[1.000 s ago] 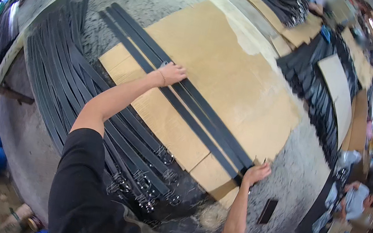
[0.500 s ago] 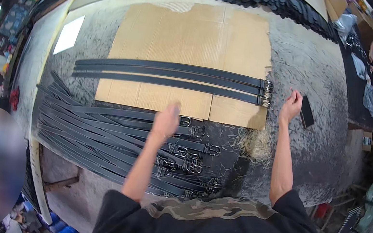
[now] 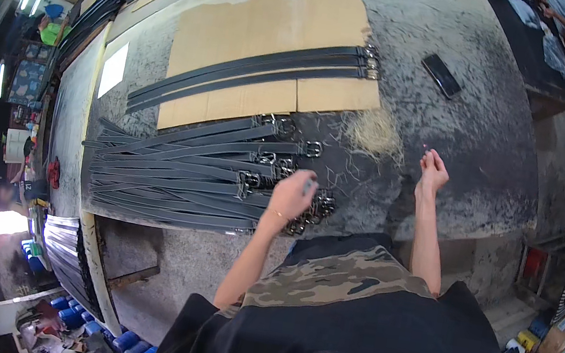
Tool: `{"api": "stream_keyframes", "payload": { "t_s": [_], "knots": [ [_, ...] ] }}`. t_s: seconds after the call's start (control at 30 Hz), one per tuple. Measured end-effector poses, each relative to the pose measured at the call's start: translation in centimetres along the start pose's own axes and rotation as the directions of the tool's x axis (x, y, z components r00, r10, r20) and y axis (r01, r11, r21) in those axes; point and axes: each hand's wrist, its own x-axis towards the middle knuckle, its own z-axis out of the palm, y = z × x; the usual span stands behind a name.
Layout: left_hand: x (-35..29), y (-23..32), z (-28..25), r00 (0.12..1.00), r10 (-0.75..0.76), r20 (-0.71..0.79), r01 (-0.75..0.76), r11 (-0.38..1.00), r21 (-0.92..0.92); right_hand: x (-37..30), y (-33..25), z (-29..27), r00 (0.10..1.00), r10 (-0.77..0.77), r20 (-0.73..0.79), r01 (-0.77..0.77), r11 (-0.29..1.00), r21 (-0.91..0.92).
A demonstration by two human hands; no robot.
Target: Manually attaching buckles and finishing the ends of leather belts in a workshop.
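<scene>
My left hand (image 3: 292, 194) is closed round a small grey-blue object (image 3: 309, 185), its kind unclear. It hovers by the metal buckles at the right end of a pile of black belts (image 3: 172, 172). Out to the right, my right hand (image 3: 433, 172) pinches a tiny thin thing with a reddish tip (image 3: 425, 146), too small to name. Beyond the pile, several black belts (image 3: 255, 69) lie side by side on a flat cardboard sheet (image 3: 239, 29), buckles at its right edge.
A tangle of pale threads (image 3: 375, 130) lies on the worn grey table (image 3: 481, 134), right of the cardboard. A black phone (image 3: 442, 76) rests farther back. A white sheet (image 3: 113, 70) is at the left. Another person's arm (image 3: 551, 11) shows at the far right.
My head view has turned and shifted. My left hand has moved from near the cardboard's front edge to the pile's buckles. My right hand has come nearer, away from the phone.
</scene>
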Motion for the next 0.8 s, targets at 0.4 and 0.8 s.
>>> {"api": "stream_keyframes", "payload": {
  "t_s": [0.4, 0.8],
  "knots": [
    [-7.1, 7.9, 9.8, 0.968, -0.088, 0.234, 0.096, 0.995, -0.026, -2.8, -0.9, -12.5, 0.986, 0.066, 0.151, -0.069, 0.997, 0.016],
    [-8.3, -0.5, 4.9, 0.960, -0.272, 0.060, 0.277, 0.955, -0.108, -0.2, 2.2, -26.4, 0.995, -0.077, -0.066, 0.064, 0.982, -0.180]
  ]
}}
